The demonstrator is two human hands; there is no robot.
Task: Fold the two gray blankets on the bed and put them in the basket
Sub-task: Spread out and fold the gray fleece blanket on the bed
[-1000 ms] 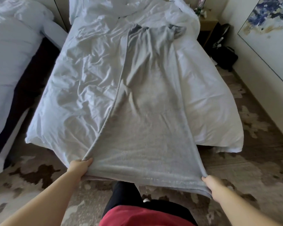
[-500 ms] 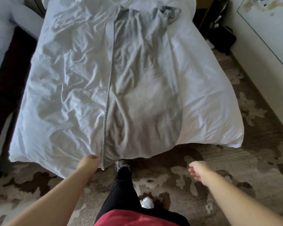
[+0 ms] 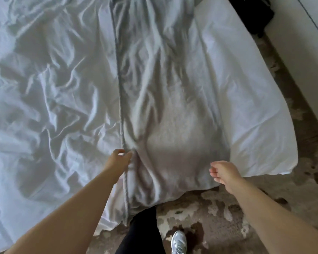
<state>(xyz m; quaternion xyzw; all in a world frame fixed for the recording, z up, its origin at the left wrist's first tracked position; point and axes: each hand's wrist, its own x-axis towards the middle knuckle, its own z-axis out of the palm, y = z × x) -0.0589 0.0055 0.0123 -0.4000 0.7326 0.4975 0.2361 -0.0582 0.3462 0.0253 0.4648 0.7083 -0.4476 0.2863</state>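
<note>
One gray blanket (image 3: pixel 173 107) lies in a long, wrinkled strip down the white bed (image 3: pixel 53 88), its near end hanging over the foot of the bed. A thick hem runs along its left edge. My left hand (image 3: pixel 118 160) rests at that hem with its fingers loosely parted, touching the cloth. Just off the blanket's right edge, my right hand (image 3: pixel 226 174) hovers with loosely curled fingers and holds nothing. Neither a second blanket nor a basket is in view.
Crumpled white bedding covers the bed on both sides of the blanket. Patterned carpet (image 3: pixel 228 208) lies at the foot of the bed, where my leg and shoe (image 3: pixel 178 241) stand. A wall runs along the right, with a black bag (image 3: pixel 253 13) at the top right.
Both hands held the blanket's near edge stretched wide, then lowered it onto the bed. The right hand let go first. I have leaned closer and both hands have moved up over the bed's foot.
</note>
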